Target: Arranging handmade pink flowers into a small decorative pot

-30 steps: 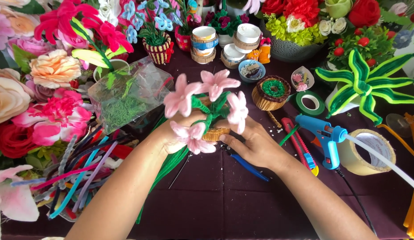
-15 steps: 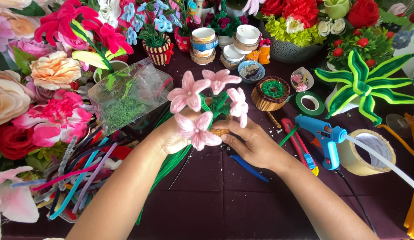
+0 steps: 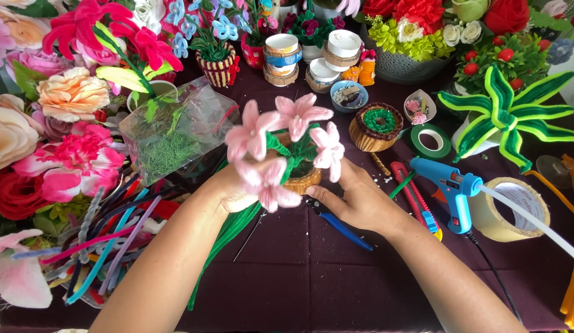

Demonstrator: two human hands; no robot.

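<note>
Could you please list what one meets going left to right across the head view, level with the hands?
Pink fabric flower → bag of moss → left hand → pink-flowered pot → right hand → blue glue gun → tape roll.

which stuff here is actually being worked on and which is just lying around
In hand: pink pipe-cleaner flowers in a small brown pot, held by left hand and right hand.

Lying about: blue glue gun, tape roll, moss bag.
</note>
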